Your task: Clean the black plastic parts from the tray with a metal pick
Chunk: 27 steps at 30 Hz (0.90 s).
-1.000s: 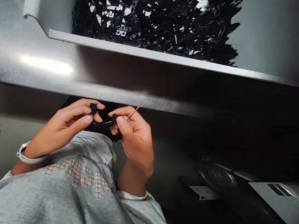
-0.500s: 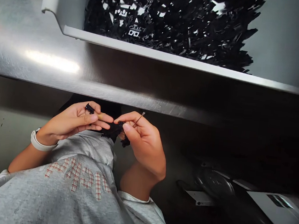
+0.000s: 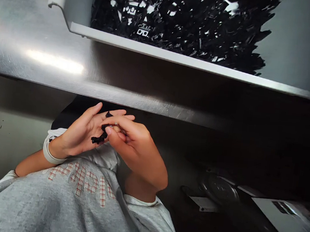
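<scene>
My left hand is turned palm up in front of my chest, fingers stretched out, with small black plastic parts resting on the palm and fingers. My right hand is pressed against the left palm, its fingers pinched on those black parts. Both hands are below the front edge of the steel table. A white band is on my left wrist.
A grey tray on the steel table holds a large heap of black plastic parts. Clear plastic film lies at the far left. Below the table on the right are a dark round object and a flat grey panel.
My left hand has turned palm up and opened flat. My right hand has moved left onto it, bringing the black parts into the palm. The thin metal pin seen earlier is out of sight.
</scene>
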Motion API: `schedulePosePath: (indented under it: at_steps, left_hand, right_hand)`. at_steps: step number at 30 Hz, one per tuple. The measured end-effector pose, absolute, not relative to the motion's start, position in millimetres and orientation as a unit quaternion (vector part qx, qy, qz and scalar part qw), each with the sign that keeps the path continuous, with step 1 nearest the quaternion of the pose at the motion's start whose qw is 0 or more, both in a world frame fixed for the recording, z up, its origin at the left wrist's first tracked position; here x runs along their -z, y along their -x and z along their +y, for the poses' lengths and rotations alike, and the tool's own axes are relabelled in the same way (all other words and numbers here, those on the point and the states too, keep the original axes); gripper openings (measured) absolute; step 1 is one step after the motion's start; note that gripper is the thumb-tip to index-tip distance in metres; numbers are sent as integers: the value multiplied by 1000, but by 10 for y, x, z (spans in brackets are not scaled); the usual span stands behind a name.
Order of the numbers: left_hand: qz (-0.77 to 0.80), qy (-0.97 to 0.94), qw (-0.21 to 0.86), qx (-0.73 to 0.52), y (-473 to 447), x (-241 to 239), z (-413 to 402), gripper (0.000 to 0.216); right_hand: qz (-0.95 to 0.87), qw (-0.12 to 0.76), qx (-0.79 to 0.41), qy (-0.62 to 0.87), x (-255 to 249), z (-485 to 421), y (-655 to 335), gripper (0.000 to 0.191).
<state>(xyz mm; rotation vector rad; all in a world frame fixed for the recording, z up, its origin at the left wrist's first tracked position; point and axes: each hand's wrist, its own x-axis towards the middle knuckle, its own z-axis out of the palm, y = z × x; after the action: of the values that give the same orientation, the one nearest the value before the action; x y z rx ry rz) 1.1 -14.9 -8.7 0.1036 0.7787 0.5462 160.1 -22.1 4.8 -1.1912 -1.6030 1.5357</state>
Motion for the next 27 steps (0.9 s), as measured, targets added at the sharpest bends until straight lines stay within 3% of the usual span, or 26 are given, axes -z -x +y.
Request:
schedulePosePath:
  at_steps: [7,15,27]
  left_hand:
    - [349,-67,897,-262,-65,88,-152,61]
    - [313,-59,901,-296,-93,203,-179,23]
    - [262,-48,915,-302,-90,313,-174,40]
  right_hand:
    - [-620,279,-515,522,-101,-224,-1560,20]
    - [-571,308,-553,523,-149,-245,-1601,9]
    - [-587,352,-550,478,-208,-226,-1872,16]
